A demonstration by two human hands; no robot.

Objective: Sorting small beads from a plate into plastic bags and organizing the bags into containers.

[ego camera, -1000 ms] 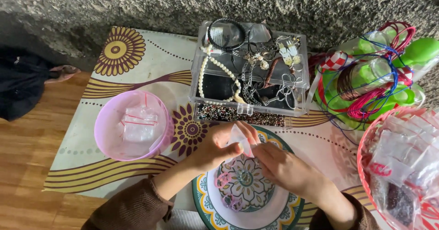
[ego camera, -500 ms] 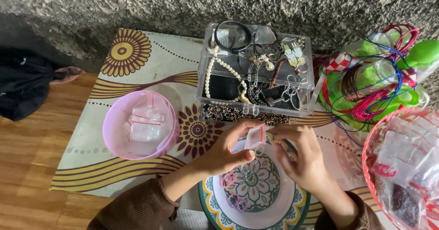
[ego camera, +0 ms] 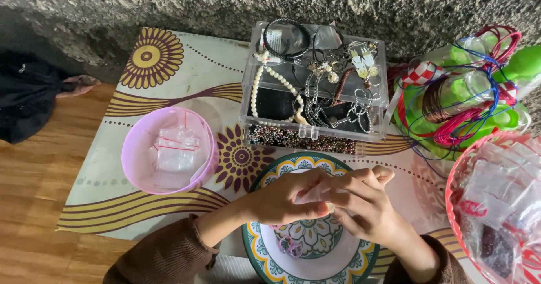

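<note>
Both hands have dropped lower over the patterned plate, closed together on a small clear bag.

Half a second ago the hands held the small clear bag (ego camera: 315, 194) up near the front edge of the clear jewellery box (ego camera: 315, 81); now they sit lower, above the patterned plate (ego camera: 265, 250), and the bag is mostly covered. From the left: the pink bowl (ego camera: 135, 154) with its little zip bags lies well apart from the hands. The left hand (ego camera: 287, 199) pinches the bag's left side between thumb and fingertips. The right hand (ego camera: 360, 205) presses against it, fingers curled over the bag's right edge. Small pink beads (ego camera: 287, 245) lie on the plate just below the left hand. The red basket (ego camera: 451, 205) sits at the far right.
</note>
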